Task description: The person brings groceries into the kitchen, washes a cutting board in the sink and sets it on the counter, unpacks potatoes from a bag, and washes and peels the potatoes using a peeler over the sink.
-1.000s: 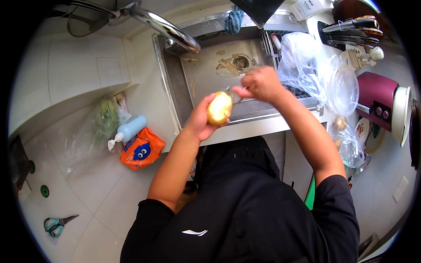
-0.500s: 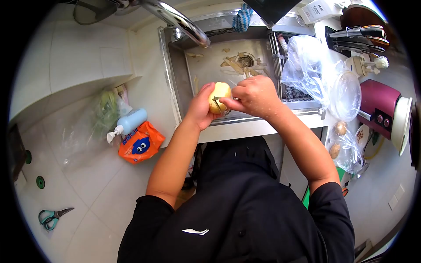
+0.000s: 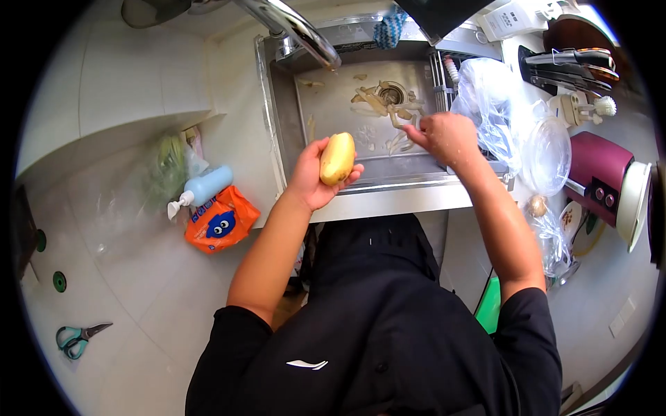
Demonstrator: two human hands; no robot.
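Observation:
A yellow, mostly peeled potato rests in my left hand, fingers wrapped around its underside, at the sink's front edge. My right hand is closed over the right part of the sink, apart from the potato. From its fingers a blurred peeler sticks out to the left, only partly visible. Strips of peel lie on the sink floor around the drain.
The faucet reaches over the sink from the back left. A plastic bag and clear bowl stand right, with a knife block behind. On the left are a pump bottle, an orange pack and scissors.
My right hand has moved right, away from the potato, with the peeler. My left hand now shows the potato lengthwise and has shifted slightly left.

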